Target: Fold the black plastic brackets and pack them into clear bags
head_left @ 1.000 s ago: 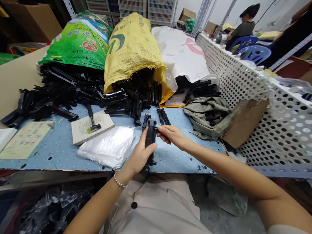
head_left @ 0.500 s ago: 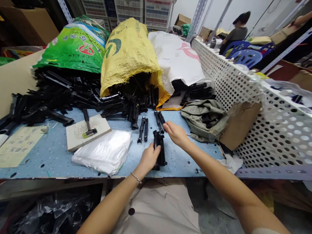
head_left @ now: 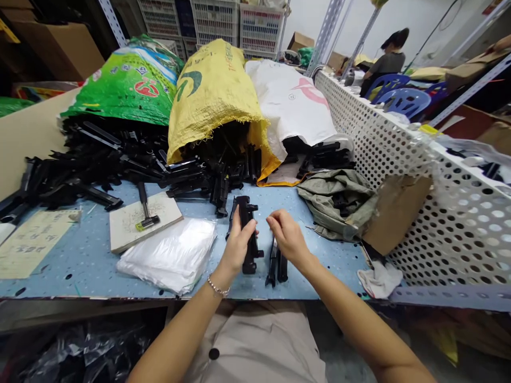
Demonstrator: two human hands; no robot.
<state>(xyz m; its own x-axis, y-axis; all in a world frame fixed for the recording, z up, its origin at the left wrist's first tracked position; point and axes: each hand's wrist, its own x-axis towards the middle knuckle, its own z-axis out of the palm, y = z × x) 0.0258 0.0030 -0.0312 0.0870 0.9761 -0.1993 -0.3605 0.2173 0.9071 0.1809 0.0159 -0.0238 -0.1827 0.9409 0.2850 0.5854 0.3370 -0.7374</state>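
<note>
My left hand (head_left: 239,239) is closed around a black plastic part (head_left: 250,255), long and with short stubs along its right side. It holds the part just over the blue tabletop (head_left: 319,260). My right hand (head_left: 288,236) is a little to the right, its fingers curled in a pinch; whatever they hold, if anything, is hidden. Under that hand, a pair of slim black parts (head_left: 277,266) lies side by side near the front edge. Behind the left hand's fingers, more black plastic shows, partly covered.
Black parts (head_left: 80,175) spill from green (head_left: 120,85), yellow (head_left: 215,96) and white (head_left: 291,101) sacks. A hammer (head_left: 147,210) lies on a pale board (head_left: 123,229), beside clear plastic bags (head_left: 171,255). Grey-green cloth (head_left: 335,197) and a perforated panel (head_left: 399,154) flank the right. A person (head_left: 389,58) sits beyond.
My left hand has moved left and away from me with the black part. My right hand has drawn nearer to me, and a pair of slim parts now lies beneath it.
</note>
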